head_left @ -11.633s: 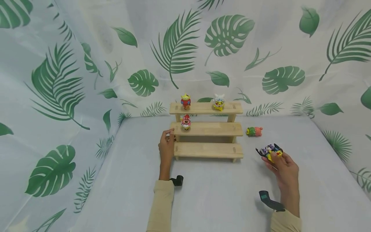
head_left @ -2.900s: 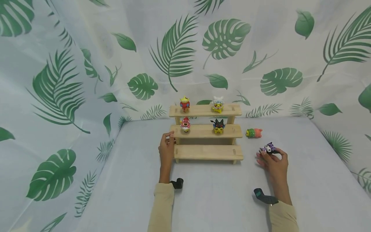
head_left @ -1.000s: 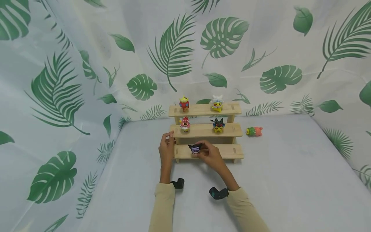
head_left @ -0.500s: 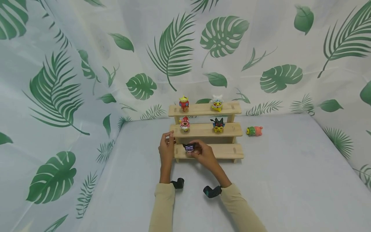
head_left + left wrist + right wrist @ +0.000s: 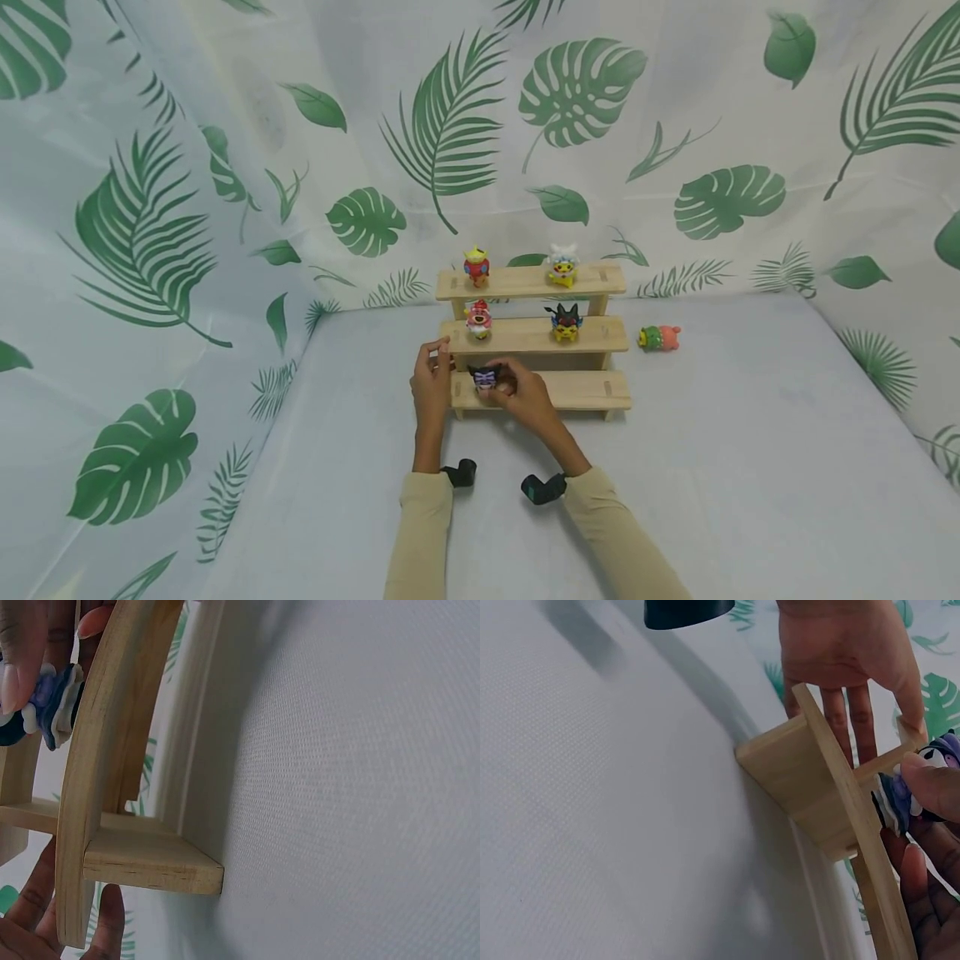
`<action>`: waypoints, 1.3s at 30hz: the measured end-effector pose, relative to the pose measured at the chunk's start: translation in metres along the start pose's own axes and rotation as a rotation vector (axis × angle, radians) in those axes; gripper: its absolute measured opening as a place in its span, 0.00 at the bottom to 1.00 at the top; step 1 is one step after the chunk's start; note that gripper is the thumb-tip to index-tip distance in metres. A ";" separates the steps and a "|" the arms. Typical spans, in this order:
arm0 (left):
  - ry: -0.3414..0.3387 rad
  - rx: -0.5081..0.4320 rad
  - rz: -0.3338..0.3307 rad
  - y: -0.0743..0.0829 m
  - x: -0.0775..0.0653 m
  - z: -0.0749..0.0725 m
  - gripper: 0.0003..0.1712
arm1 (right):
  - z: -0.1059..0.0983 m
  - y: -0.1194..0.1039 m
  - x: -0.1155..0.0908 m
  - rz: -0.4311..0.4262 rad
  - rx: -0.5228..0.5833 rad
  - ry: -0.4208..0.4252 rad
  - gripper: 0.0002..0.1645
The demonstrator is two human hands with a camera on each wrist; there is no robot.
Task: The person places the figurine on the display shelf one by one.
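Note:
A three-tier wooden display stand (image 5: 581, 390) stands on the white-covered table. My left hand (image 5: 430, 387) holds its left end at the middle tier, with the thumb at the edge. In my right hand (image 5: 528, 402) a small black-and-purple figurine (image 5: 485, 379) is pinched between thumb and fingers at the left end of the lowest tier. The figurine (image 5: 904, 799) is upright, its base right by the board; whether it touches cannot be told. A red-and-pink figurine (image 5: 478, 320) and a black-eared yellow figurine (image 5: 566, 323) stand on the middle tier.
On the top tier stand a yellow-headed red figurine (image 5: 476, 267) and a white-hooded yellow figurine (image 5: 562, 267). A green-and-pink figurine (image 5: 659, 337) lies on the table right of the stand. Leaf-printed sheeting (image 5: 270, 208) hangs behind and at the sides.
The black-eared figurine has come to the middle tier. My right hand has carried the black-and-purple figurine left from beside the stand to the lowest tier's left end. My left hand has stayed put.

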State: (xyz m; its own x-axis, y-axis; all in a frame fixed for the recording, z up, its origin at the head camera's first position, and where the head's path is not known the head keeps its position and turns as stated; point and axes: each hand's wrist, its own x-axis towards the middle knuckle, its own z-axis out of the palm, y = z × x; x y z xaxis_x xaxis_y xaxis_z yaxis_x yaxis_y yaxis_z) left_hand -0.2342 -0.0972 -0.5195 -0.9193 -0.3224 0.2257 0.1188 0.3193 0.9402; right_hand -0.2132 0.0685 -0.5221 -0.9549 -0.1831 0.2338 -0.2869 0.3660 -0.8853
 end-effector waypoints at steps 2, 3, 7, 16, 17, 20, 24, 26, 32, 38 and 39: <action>0.001 0.003 0.000 0.000 0.000 0.000 0.18 | 0.001 0.000 0.000 -0.001 -0.004 -0.002 0.25; 0.002 0.005 0.001 -0.001 0.001 0.000 0.18 | 0.001 0.000 0.001 -0.001 -0.008 -0.001 0.25; 0.000 0.009 0.005 -0.002 0.001 -0.001 0.19 | 0.003 0.000 0.001 0.009 -0.024 0.008 0.26; -0.003 0.008 -0.003 0.000 0.001 -0.001 0.18 | 0.003 -0.005 0.001 0.049 -0.054 0.021 0.26; -0.002 0.007 -0.004 0.001 0.001 -0.001 0.17 | 0.003 -0.004 0.001 0.047 -0.056 0.022 0.26; 0.001 0.009 -0.007 0.001 0.001 -0.001 0.17 | 0.004 -0.003 0.001 0.039 -0.062 0.025 0.26; 0.001 0.013 -0.004 0.000 0.000 0.000 0.17 | 0.004 -0.002 0.001 0.032 -0.082 0.027 0.26; 0.002 0.013 -0.002 0.001 0.000 -0.001 0.17 | 0.005 -0.002 0.002 0.033 -0.090 0.028 0.26; 0.008 -0.001 0.006 0.002 -0.001 -0.001 0.17 | 0.005 -0.003 0.001 0.025 -0.103 0.038 0.26; 0.011 -0.007 0.009 0.002 -0.001 0.000 0.17 | 0.007 -0.003 0.001 0.018 -0.145 0.053 0.26; 0.011 -0.008 0.009 0.002 -0.001 0.000 0.17 | 0.007 -0.003 0.001 0.018 -0.153 0.052 0.26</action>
State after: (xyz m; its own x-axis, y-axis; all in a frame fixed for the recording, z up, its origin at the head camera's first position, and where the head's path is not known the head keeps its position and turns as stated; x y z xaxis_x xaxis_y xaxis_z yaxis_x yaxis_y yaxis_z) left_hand -0.2334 -0.0965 -0.5181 -0.9139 -0.3294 0.2370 0.1302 0.3151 0.9401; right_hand -0.2126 0.0606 -0.5226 -0.9615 -0.1293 0.2424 -0.2743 0.5039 -0.8190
